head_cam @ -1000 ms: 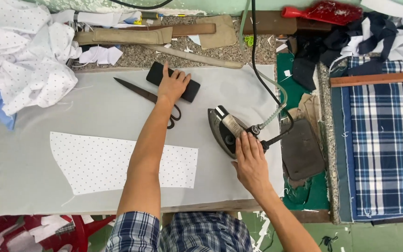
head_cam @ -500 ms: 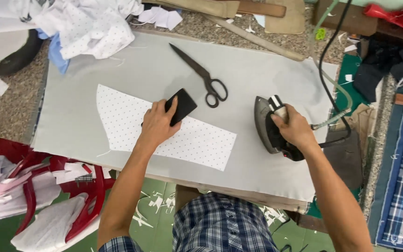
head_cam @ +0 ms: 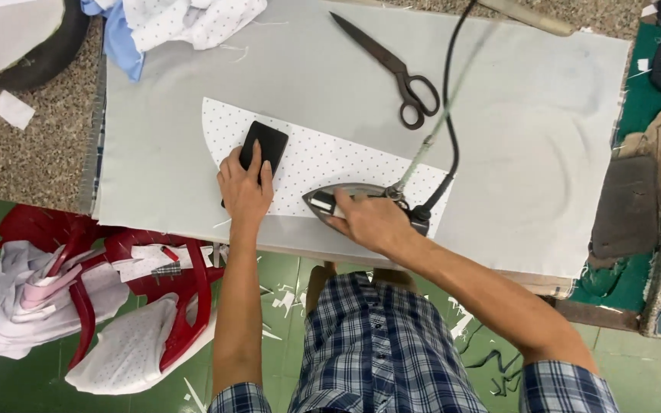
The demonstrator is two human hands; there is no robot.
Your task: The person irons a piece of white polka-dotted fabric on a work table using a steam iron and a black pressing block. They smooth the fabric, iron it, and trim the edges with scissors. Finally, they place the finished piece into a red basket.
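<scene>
A white dotted fabric piece (head_cam: 323, 157) lies on the grey pressing cloth (head_cam: 514, 130) that covers the table. My left hand (head_cam: 244, 191) presses a flat black rectangular block (head_cam: 262, 145) down on the left part of the fabric. My right hand (head_cam: 370, 222) grips the handle of a dark steam iron (head_cam: 329, 202), which rests on the lower edge of the fabric with its tip pointing left. A black cord and a pale hose (head_cam: 447, 99) run up from the iron's back end.
Black scissors (head_cam: 393, 67) lie shut on the cloth above the fabric. A heap of white and blue cloth (head_cam: 170, 23) sits at the top left. Red plastic chairs (head_cam: 177, 287) with fabric pieces stand below the table's left. A dark pad (head_cam: 627, 206) lies at the right.
My right hand has carried the iron left onto the dotted fabric. My left hand has slid the black block left along the fabric. The view has shifted right, nearer the table.
</scene>
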